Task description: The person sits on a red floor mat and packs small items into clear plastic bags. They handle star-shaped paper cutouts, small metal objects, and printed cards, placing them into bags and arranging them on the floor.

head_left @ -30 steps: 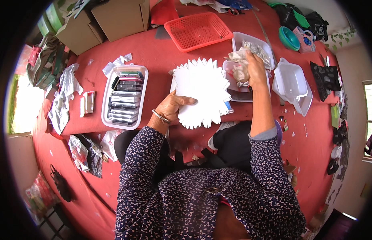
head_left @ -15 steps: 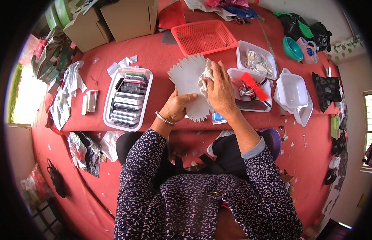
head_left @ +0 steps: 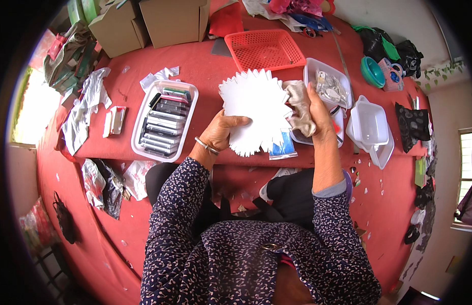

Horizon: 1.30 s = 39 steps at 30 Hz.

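On the left of the red cloth-covered bench [head_left: 205,66], a white rectangular plastic tray [head_left: 189,123] holds a row of slim dark and pale cases [head_left: 164,124]. To its right, the left hand [head_left: 219,133] is closed on the near-left side of a white, flat, roughly round sheet with a zigzag edge [head_left: 257,113]; the thumb lies on its face, the other fingers hidden. The sheet, apparently layered, is above the bench's near edge. It looks light and fairly stiff, with points that could bend, so a grip on the flat face, supported beneath, seems kindest. A blue flat packet [head_left: 282,146] shows under its near-right side. Next right, the right hand [head_left: 323,122], partly curled, has hold of a crumpled beige cloth [head_left: 300,109]; how tightly, I cannot tell. The cloth looks soft and light, best gathered into the palm. Farther right stand white plastic tubs [head_left: 370,122].
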Tool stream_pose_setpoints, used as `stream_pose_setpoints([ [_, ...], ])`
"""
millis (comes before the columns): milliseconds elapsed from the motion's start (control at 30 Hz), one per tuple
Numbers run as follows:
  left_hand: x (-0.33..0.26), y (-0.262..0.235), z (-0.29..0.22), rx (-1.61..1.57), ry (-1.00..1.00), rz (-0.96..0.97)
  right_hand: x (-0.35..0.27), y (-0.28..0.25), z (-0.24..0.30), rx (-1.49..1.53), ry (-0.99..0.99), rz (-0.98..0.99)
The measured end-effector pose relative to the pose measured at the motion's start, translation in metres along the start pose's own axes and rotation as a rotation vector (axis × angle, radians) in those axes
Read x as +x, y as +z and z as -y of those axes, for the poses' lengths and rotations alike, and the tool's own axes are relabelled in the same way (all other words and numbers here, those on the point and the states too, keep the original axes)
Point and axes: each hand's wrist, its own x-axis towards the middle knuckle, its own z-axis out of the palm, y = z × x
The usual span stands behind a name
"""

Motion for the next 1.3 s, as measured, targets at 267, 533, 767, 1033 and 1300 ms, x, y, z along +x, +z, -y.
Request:
stream_pose_setpoints([
  [267,0.006,-0.008,-0.002,0.16,-0.103,0.177,-0.005,0.006,-0.017,-0.183,0.048,0.162],
  [533,0.015,-0.017,0.002,-0.441,-0.05,0.129,-0.002,0.018,-0.014,0.072,-0.125,-0.06],
  [767,0.012,-0.006,0.028,-0.284,0.106,0.207,0.005,0.03,-0.034,0.172,-0.221,-0.08],
  [1033,0.012,-0.004,0.016,-0.319,0.193,-0.065,-0.001,0.042,-0.054,-0.054,-0.332,-0.041],
  [1300,0.01,-0.012,-0.001,-0.114,0.293,-0.09,0.001,-0.002,-0.012,-0.297,-0.043,-0.062],
])
